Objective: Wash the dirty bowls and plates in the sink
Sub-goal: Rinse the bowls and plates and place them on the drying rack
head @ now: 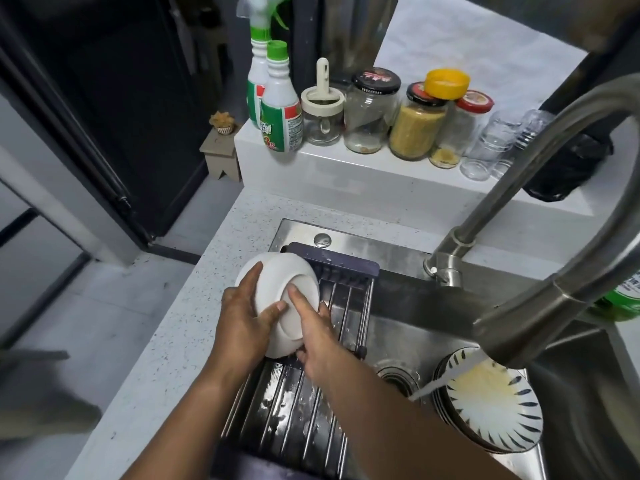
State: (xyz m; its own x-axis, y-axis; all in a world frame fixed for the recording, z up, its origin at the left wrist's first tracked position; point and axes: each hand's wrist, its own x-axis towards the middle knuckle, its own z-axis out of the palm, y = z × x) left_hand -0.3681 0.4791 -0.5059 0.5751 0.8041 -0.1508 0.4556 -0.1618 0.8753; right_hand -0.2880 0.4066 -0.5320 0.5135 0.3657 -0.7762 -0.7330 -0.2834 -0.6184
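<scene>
White bowl (282, 299) inverted over the drying rack (311, 375) left of the faucet (519, 271) — left hand (242, 327) and right hand (318, 334) both grasping it — should be lowered squarely onto the bars.

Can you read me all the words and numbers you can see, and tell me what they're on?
"3" in big red print: near the bottom of the front green-and-white bottle; the rest of its label is too blurred to read.
Spray bottle label: mostly hidden, unreadable.
Black jar lid: red marks and small white rim text, too blurred.
Red jar lid: print too blurred.
Green bottle behind the tap: label too blurred.
</scene>
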